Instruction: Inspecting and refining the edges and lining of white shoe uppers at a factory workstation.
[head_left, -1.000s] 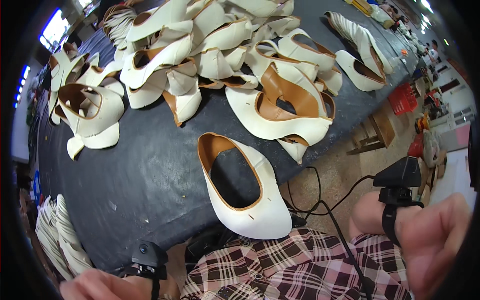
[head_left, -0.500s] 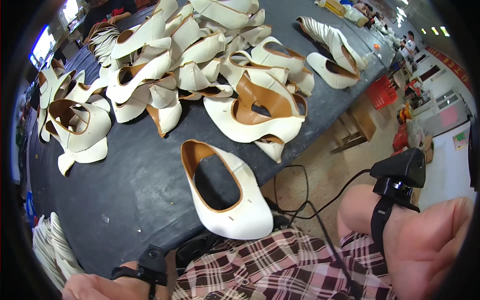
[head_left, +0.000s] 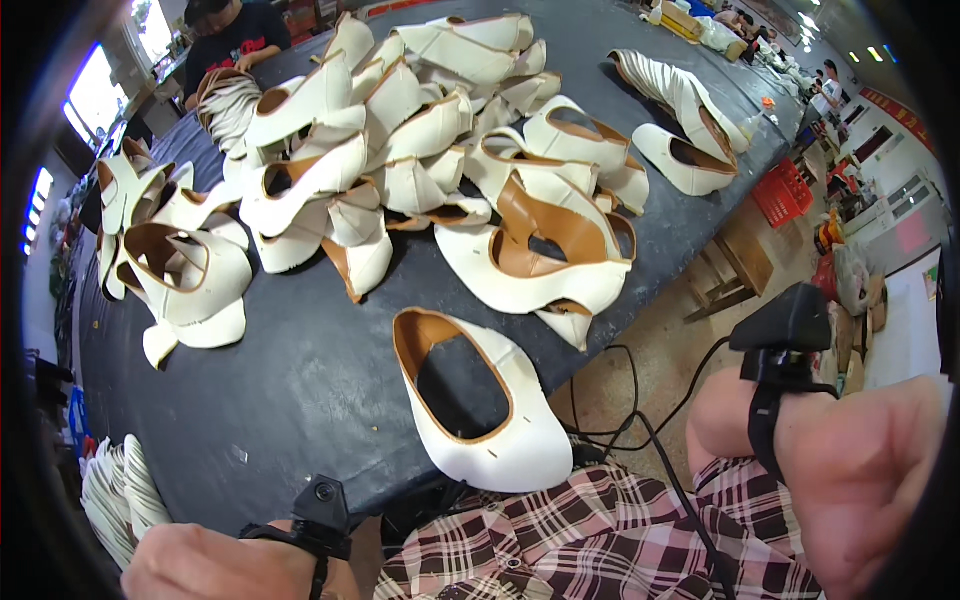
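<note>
On the dark surface (head_left: pixel 300 400), near its front edge: one white shoe upper (head_left: pixel 480 410) lies flat by itself, toe end toward the person, with a tan lining round its big opening.
Left hand (head_left: pixel 215 562): low at the bottom edge, just in front of the surface, empty as far as it shows. Its fingers are cut off by the rim, so I cannot tell if they are open or curled.
Left wrist: a black strap with a small camera (head_left: pixel 320 508) sits on it.
Right hand (head_left: pixel 865 480): off to the right, out past the surface and above the floor, well apart from the shoe upper. It looks loosely closed and holds nothing I can see, but its fingers are blurred at the rim.
Right wrist: a black strap with a box-shaped device (head_left: pixel 785 325) on it.
Pile (head_left: pixel 430 170): many more white and tan uppers lie heaped across the middle and back of the surface.
Small stack (head_left: pixel 115 490): more white pieces at the lower left, beside the surface.
Shirt (head_left: pixel 590 540): red and white plaid, at the bottom.
Cable (head_left: pixel 650 430): black, hanging by the front edge.
Crate (head_left: pixel 785 190): red, on the floor at the right.
Far end: another person (head_left: pixel 235 30) in dark clothes.
</note>
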